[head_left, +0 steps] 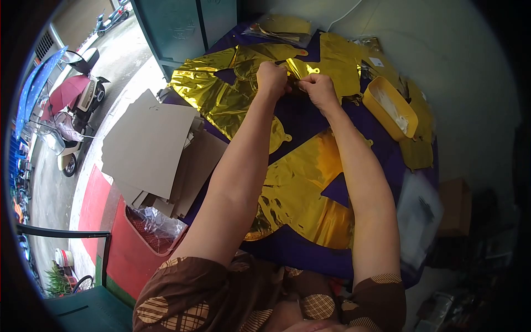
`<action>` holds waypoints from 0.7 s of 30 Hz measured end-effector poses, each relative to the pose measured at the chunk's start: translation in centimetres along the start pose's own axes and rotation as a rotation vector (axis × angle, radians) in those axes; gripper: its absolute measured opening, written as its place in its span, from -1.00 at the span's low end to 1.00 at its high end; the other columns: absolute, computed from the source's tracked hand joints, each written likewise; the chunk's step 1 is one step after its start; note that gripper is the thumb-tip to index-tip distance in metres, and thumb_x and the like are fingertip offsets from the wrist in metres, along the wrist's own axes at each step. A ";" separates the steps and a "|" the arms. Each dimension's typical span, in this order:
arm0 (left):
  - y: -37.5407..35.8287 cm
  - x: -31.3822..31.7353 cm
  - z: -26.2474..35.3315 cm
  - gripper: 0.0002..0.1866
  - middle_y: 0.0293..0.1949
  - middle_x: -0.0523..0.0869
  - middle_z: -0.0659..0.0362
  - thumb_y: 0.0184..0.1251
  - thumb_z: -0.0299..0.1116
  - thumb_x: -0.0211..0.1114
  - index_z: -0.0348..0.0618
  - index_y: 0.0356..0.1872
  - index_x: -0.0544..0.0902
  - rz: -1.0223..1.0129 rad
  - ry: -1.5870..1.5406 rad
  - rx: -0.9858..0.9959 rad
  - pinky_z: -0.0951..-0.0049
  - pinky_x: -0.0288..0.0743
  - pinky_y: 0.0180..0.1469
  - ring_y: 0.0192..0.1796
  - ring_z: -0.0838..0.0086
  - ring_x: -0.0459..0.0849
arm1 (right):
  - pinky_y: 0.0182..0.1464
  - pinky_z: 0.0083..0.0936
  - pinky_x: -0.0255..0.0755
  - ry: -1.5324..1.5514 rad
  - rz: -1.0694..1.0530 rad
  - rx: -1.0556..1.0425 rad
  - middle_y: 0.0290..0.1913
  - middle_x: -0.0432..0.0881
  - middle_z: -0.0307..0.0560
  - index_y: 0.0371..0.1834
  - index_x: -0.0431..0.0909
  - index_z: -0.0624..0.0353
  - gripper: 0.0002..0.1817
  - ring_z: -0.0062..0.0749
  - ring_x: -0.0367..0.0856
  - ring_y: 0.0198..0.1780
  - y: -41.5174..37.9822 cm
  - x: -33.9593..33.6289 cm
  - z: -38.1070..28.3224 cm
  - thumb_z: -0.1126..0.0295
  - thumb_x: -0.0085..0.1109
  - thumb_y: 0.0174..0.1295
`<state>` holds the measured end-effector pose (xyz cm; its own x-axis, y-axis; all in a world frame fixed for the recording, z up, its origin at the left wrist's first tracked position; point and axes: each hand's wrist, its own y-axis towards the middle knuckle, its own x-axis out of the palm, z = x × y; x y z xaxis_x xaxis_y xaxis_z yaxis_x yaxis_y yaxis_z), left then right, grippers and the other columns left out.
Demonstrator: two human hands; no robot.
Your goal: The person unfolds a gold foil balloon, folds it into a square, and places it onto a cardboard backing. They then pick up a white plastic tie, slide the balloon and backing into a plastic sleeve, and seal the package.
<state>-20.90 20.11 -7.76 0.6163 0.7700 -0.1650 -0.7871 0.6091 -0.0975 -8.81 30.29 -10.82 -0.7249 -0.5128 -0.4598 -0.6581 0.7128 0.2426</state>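
Note:
Both my hands are over the far part of a table with a dark purple cover [298, 119]. My left hand [272, 80] is closed in a grip on a shiny gold foil balloon [300, 67], flat and with a small tab. My right hand [319, 91] pinches the same foil a little to the right, thumb and finger together. Exactly what lies between the fingertips is hidden. More flat gold foil [215, 105] spreads to the left of my hands, crinkled. Below, between my forearms, lies another flat gold foil balloon [301, 191] with cut-in notches.
A stack of grey cardboard sheets [145, 144] sits at the table's left edge. On the right stands a yellow plastic box [394, 108] with white pieces inside. Clear plastic packets [287, 30] lie at the back. Left of the table is a red basket [152, 235] holding clear plastic.

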 end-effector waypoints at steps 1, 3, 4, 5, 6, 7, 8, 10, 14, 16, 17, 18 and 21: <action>0.0 0.0 0.1 -0.64 -0.66 0.69 -0.06 0.34 -0.29 0.25 -0.45 -0.52 0.63 0.004 0.001 -0.001 0.32 0.49 -0.65 -0.71 0.29 0.65 | -0.25 -0.49 0.50 -0.016 0.007 0.002 -0.41 0.76 -0.10 -0.35 0.75 0.28 -0.85 -0.50 0.67 -0.36 0.1 0.0 0.0 0.40 0.42 0.12; -0.1 0.0 0.2 -0.64 -0.64 0.70 -0.07 0.34 -0.28 0.26 -0.47 -0.48 0.63 0.008 0.013 -0.002 0.32 0.51 -0.64 -0.69 0.28 0.67 | -0.24 -0.48 0.51 -0.007 0.023 0.034 -0.41 0.75 -0.09 -0.35 0.74 0.28 -0.85 -0.49 0.67 -0.36 0.0 0.1 -0.3 0.41 0.43 0.10; -0.3 -0.1 0.3 -0.64 -0.63 0.70 -0.08 0.33 -0.28 0.27 -0.48 -0.46 0.63 0.008 0.024 -0.001 0.32 0.52 -0.63 -0.67 0.27 0.68 | -0.24 -0.47 0.51 -0.003 0.031 0.050 -0.41 0.75 -0.09 -0.36 0.74 0.28 -0.85 -0.49 0.66 -0.35 0.0 0.0 -0.6 0.41 0.44 0.09; -0.4 -0.1 0.4 -0.65 -0.62 0.71 -0.08 0.32 -0.28 0.28 -0.49 -0.44 0.63 0.008 0.035 0.001 0.32 0.53 -0.62 -0.66 0.26 0.70 | -0.25 -0.48 0.50 0.009 0.032 0.057 -0.41 0.74 -0.09 -0.37 0.73 0.28 -0.84 -0.49 0.66 -0.36 -0.1 -0.1 -0.8 0.40 0.44 0.10; -0.4 -0.2 0.5 -0.67 -0.61 0.71 -0.08 0.31 -0.31 0.27 -0.50 -0.42 0.63 -0.008 0.062 -0.012 0.31 0.54 -0.61 -0.65 0.26 0.70 | -0.25 -0.48 0.50 0.020 0.032 0.064 -0.42 0.74 -0.10 -0.38 0.72 0.29 -0.83 -0.49 0.66 -0.37 -0.1 -0.2 -1.1 0.40 0.45 0.11; -0.3 -0.2 0.6 -0.70 -0.60 0.72 -0.08 0.30 -0.34 0.27 -0.50 -0.40 0.63 -0.025 0.089 -0.025 0.31 0.55 -0.61 -0.64 0.26 0.71 | -0.26 -0.49 0.50 0.032 0.033 0.070 -0.43 0.73 -0.10 -0.40 0.71 0.30 -0.82 -0.49 0.66 -0.37 -0.2 -0.3 -1.5 0.39 0.45 0.12; -0.2 -0.3 0.7 -0.72 -0.60 0.72 -0.08 0.29 -0.37 0.26 -0.51 -0.38 0.63 -0.041 0.117 -0.037 0.31 0.56 -0.60 -0.63 0.26 0.72 | -0.29 -0.49 0.48 0.094 0.023 0.090 -0.44 0.71 -0.12 -0.42 0.69 0.30 -0.80 -0.51 0.63 -0.39 -0.3 -0.4 -1.8 0.38 0.45 0.13; 0.4 -0.4 0.5 -0.78 -0.60 0.72 -0.07 0.26 -0.45 0.23 -0.52 -0.36 0.64 -0.077 0.158 -0.040 0.31 0.57 -0.59 -0.63 0.25 0.73 | -0.33 -0.51 0.46 0.217 0.005 0.130 -0.47 0.68 -0.15 -0.46 0.65 0.30 -0.76 -0.54 0.59 -0.43 -0.5 -0.6 -2.3 0.35 0.46 0.16; 1.0 0.0 -0.2 -0.84 -0.61 0.72 -0.08 0.22 -0.57 0.18 -0.52 -0.33 0.64 -0.099 0.230 0.001 0.32 0.59 -0.58 -0.64 0.23 0.72 | -0.40 -0.57 0.33 0.240 0.023 0.136 -0.48 0.57 -0.30 -0.44 0.61 0.22 -0.76 -0.65 0.45 -0.45 0.1 -0.8 -1.2 0.32 0.44 0.22; 0.4 0.0 0.4 -0.82 -0.51 0.75 -0.14 0.22 -0.52 0.21 -0.48 -0.29 0.66 -0.076 0.314 0.019 0.24 0.65 -0.46 -0.52 0.20 0.78 | -0.39 -0.57 0.33 0.385 -0.066 0.164 -0.48 0.56 -0.31 -0.45 0.61 0.22 -0.77 -0.67 0.44 -0.45 1.4 -1.4 0.6 0.32 0.41 0.23; -0.1 -0.1 0.7 -0.81 -0.45 0.77 -0.16 0.22 -0.50 0.23 -0.47 -0.26 0.67 -0.063 0.355 0.030 0.21 0.67 -0.40 -0.46 0.18 0.81 | -0.39 -0.58 0.33 0.314 -0.034 0.125 -0.48 0.56 -0.32 -0.45 0.61 0.22 -0.78 -0.67 0.44 -0.45 2.0 -2.2 1.0 0.34 0.39 0.23; -0.6 0.1 0.8 -0.80 -0.39 0.78 -0.15 0.23 -0.46 0.23 -0.43 -0.24 0.69 0.032 0.481 0.151 0.18 0.68 -0.31 -0.36 0.16 0.80 | -0.38 -0.58 0.33 0.242 -0.001 0.086 -0.48 0.56 -0.33 -0.45 0.61 0.23 -0.79 -0.67 0.44 -0.45 2.5 -3.1 0.9 0.35 0.37 0.22; -2.3 1.2 1.1 -0.74 -0.17 0.78 -0.06 0.26 -0.31 0.23 -0.26 -0.18 0.75 0.312 0.829 0.376 0.09 0.61 0.05 0.03 0.03 0.69 | -0.37 -0.58 0.29 0.150 0.121 -0.043 -0.50 0.51 -0.39 -0.46 0.62 0.23 -0.84 -0.70 0.39 -0.46 3.8 -5.7 -0.7 0.39 0.30 0.21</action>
<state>-18.32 19.85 -6.63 0.0534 0.6162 -0.7858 -0.7640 0.5319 0.3652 -7.30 35.60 -6.65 -0.8192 -0.4925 -0.2938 -0.5702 0.7541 0.3258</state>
